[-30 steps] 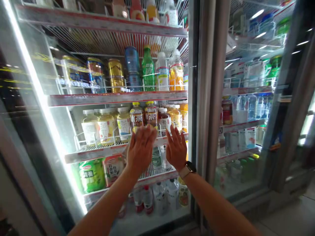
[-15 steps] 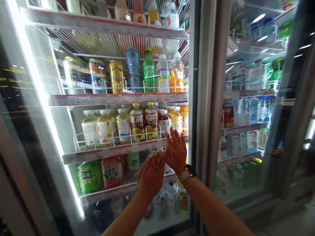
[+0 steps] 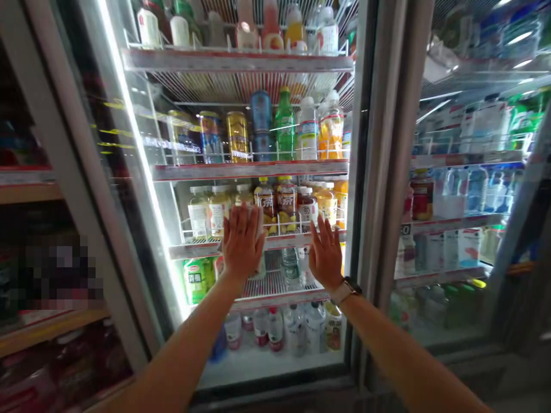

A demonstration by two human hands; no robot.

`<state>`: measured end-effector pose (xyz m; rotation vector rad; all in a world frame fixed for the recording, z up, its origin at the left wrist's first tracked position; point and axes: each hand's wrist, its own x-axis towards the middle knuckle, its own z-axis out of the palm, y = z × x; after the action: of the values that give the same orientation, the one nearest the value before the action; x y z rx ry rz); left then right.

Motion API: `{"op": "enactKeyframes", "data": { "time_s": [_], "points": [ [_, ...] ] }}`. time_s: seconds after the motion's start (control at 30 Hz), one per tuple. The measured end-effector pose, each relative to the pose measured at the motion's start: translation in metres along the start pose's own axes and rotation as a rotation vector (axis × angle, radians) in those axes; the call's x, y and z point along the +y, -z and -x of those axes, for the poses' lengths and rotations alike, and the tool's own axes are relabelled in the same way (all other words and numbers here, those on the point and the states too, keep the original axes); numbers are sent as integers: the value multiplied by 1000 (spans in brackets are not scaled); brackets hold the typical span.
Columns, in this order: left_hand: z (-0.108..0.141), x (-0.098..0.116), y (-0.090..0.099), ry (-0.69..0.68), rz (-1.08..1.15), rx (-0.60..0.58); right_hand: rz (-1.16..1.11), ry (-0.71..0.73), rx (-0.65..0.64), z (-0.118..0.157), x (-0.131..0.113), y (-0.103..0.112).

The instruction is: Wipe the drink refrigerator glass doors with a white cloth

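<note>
My left hand (image 3: pixel 242 244) is raised flat, palm towards the glass door of a lit drinks fridge, its fingers straight and close together. A pale edge shows beside those fingers; I cannot tell whether it is a cloth or a reflection. Further right, my right hand (image 3: pixel 326 252) faces the same pane, fingers stretched out, with a watch (image 3: pixel 346 289) on the wrist. Nothing shows in it. Whether either palm touches the glass is hidden. Beyond the hands stand brown tea bottles (image 3: pixel 287 201) with yellow caps and a dark-red bottle with a white label (image 3: pixel 307 207).
A metal door frame (image 3: pixel 394 172) runs upright right of my hands, with another glass-fronted fridge beyond it. Cans and a green bottle (image 3: pixel 284 123) stand on the shelf above. A light strip (image 3: pixel 129 115) edges the left side, near another frame (image 3: pixel 81 189).
My hands have moved apart: the left has gone left and up from beside the right. The view has shifted, showing more of the fridge's left side.
</note>
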<state>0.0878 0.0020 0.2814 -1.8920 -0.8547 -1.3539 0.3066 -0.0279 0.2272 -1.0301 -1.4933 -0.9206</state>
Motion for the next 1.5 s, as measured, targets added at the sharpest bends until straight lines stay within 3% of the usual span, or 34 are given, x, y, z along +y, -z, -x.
{"op": "enactKeyframes", "data": {
  "time_s": [0.07,0.2,0.27,0.37,0.43,0.57,0.67,0.77,0.87,1.0,1.07,1.17,1.23,1.43,1.5],
  "points": [
    [1,-2,1,18,72,-24,-138,3,-15,-3,-25,3],
    [8,4,5,134,342,-54,-551,164,-149,-19,-91,1],
    [10,4,15,198,546,-74,-650,134,-179,-29,-118,-5],
    [16,-14,40,206,717,-73,-568,-14,-136,-42,-143,-20],
    [25,-41,59,145,582,-35,-422,-79,-116,-47,-151,-30],
    [56,-111,89,80,32,24,-151,-43,-87,-63,-156,-47],
    [78,-152,95,76,-196,1,-38,9,-32,-83,-159,-54],
    [92,-168,91,17,-269,1,-27,79,-32,-92,-169,-60],
    [97,-169,87,2,-288,18,-50,256,-135,-64,-185,-71],
    [98,-166,89,-18,-284,16,-114,665,-248,26,-202,-92],
    [98,-167,90,-24,-278,16,-149,778,-296,67,-203,-98],
    [99,-168,90,-11,-262,6,-184,849,-335,83,-199,-98],
    [99,-168,90,0,-249,-1,-179,859,-314,55,-194,-94],
    [100,-167,90,4,-217,-12,-113,718,-278,-112,-185,-77],
    [100,-167,91,-1,-213,-5,-125,665,-260,-143,-186,-76]
  ]
}}
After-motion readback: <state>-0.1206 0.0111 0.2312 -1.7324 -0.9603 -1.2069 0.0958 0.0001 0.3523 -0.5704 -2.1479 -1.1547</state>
